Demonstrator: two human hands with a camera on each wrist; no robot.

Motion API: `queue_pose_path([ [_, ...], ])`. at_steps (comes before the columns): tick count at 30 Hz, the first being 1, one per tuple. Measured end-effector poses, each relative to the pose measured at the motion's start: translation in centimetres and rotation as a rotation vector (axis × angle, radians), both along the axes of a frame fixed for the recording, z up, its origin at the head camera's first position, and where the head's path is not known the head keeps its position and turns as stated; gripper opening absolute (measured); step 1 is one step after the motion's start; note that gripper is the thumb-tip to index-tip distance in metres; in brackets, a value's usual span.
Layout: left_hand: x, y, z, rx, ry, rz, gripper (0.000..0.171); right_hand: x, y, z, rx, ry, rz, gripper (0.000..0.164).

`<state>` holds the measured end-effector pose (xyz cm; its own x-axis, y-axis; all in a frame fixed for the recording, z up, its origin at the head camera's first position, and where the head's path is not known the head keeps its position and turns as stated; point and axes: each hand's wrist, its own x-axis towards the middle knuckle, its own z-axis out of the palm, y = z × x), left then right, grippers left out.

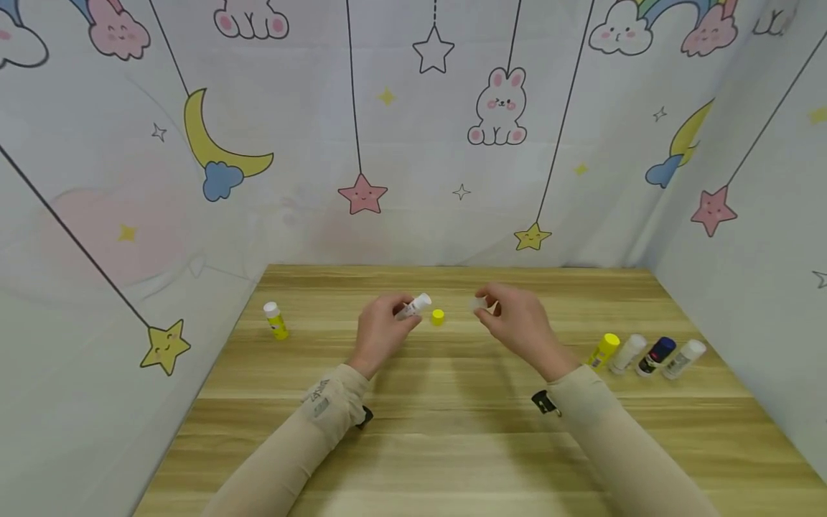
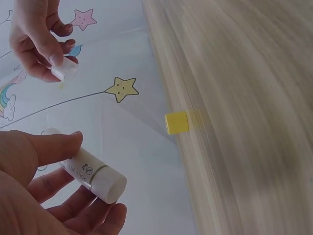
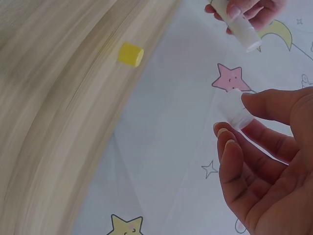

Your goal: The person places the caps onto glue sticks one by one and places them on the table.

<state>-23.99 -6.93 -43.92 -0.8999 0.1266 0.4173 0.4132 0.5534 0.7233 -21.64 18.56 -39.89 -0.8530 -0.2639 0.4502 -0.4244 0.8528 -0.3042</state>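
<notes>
My left hand (image 1: 382,332) holds a white glue stick (image 1: 414,306) tilted, its open end toward the right. The printed words on the barrel of this glue stick (image 2: 87,170) show in the left wrist view, between thumb and fingers. Across from it, my right hand (image 1: 517,319) pinches a translucent white cap (image 3: 238,109) between thumb and fingertips, apart from the stick. On the table between the two hands stands a small yellow cap (image 1: 438,317).
A yellow glue stick with a white cap (image 1: 275,320) stands at the table's left. At the right stand a yellow glue stick (image 1: 604,351), two white ones and a dark blue-capped one (image 1: 655,357). Patterned cloth (image 1: 413,222) encloses the wooden table (image 1: 413,459) at the back and sides.
</notes>
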Motion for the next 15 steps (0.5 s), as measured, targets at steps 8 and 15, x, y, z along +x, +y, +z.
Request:
queue_pose_path([
  [8, 0.2, 0.3, -0.1, -0.001, 0.004, -0.015, 0.021, 0.1, -1.2, 0.2, -0.002, -0.009, 0.021, 0.021],
  [15, 0.5, 0.7, -0.1, -0.049, -0.009, -0.059, 0.026, 0.3, -2.2, 0.4, -0.005, -0.006, 0.054, 0.023],
])
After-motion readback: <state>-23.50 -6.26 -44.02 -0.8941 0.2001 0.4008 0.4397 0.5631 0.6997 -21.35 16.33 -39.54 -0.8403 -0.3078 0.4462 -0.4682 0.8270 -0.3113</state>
